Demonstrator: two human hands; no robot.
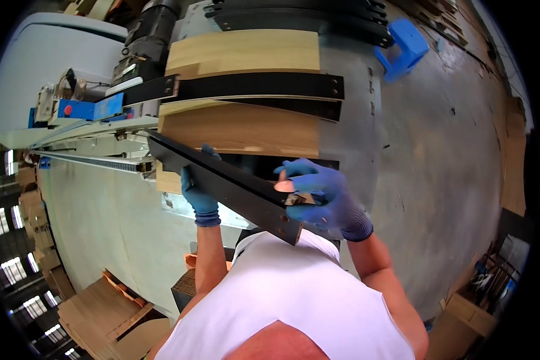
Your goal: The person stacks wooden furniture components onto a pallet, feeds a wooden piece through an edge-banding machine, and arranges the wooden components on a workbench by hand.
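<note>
My left hand (199, 193), in a blue glove, is wrapped around a long black board (222, 189) held at a slant in front of my chest. A second black edge runs along its upper side; I cannot tell whether this is a separate board. Drilled holes show near its lower right end. My right hand (324, 195), also gloved in blue with a bare thumb tip, is curled about that end with its fingers touching it. Raw brown material shows between the fingers. Beyond my hands, more black boards (258, 86) lie across light wood panels (240, 129).
A machine with a blue bracket (78, 109) and metal rails (96, 159) stands at the left. More dark boards (300, 18) are stacked at the back. A blue stool (405, 48) stands at the back right. Cardboard (99, 306) lies at the lower left.
</note>
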